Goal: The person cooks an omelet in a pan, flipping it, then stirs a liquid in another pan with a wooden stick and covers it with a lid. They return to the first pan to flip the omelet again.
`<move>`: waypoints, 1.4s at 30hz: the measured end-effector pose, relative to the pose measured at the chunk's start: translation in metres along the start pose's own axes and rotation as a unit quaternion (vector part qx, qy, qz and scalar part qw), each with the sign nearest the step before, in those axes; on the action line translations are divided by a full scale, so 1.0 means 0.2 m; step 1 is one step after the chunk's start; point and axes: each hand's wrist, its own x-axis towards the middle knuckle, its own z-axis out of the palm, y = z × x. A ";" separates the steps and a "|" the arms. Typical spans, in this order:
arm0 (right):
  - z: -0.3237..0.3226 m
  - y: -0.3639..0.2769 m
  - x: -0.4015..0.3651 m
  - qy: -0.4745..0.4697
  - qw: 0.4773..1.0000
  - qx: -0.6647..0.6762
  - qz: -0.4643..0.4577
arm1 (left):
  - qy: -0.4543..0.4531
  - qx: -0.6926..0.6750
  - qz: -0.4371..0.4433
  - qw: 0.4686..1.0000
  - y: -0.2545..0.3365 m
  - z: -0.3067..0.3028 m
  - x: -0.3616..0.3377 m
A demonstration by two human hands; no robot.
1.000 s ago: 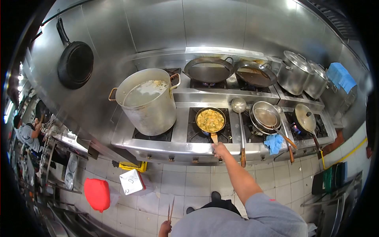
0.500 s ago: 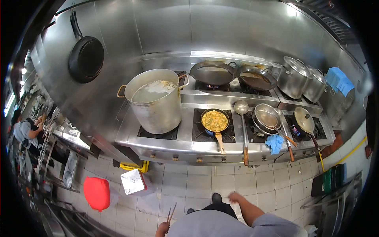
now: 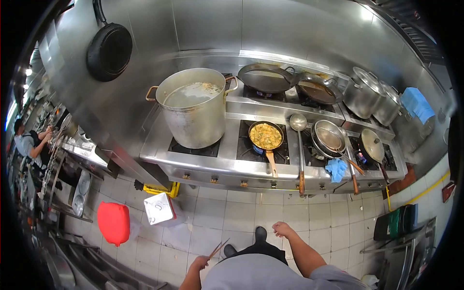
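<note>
Low at the bottom of the head view, my left hand [image 3: 199, 263] is closed around a pair of thin brown chopsticks [image 3: 218, 248], whose tips point up and to the right. My right hand [image 3: 281, 230] hangs over the floor tiles beside my boot [image 3: 261, 234], its fingers loosely bent and apart, holding nothing. Ahead on the front burner sits a small frying pan [image 3: 252, 140] with a wooden handle [image 3: 272, 164], containing a yellow omelette-like mixture [image 3: 265, 136]. A long ladle [image 3: 300, 145] lies to its right. Neither hand touches the stove.
A large stockpot [image 3: 193, 121] stands left on the steel stove [image 3: 227, 169]. Woks [image 3: 265, 84], lidded pots [image 3: 360, 99] and a blue cloth [image 3: 336, 169] are farther right. A red stool [image 3: 113, 224] and a white-topped tin [image 3: 159, 209] stand on the floor. Another person [image 3: 31, 145] works far left.
The view has tilted down, so the stove sits higher in the picture. My left hand has risen and the chopsticks lean more rightward. My right hand has shifted slightly left and up.
</note>
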 end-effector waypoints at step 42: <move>0.08 -0.02 0.01 -0.079 0.996 -0.031 0.022 | 0.045 -0.101 0.130 0.985 -0.17 0.12 0.03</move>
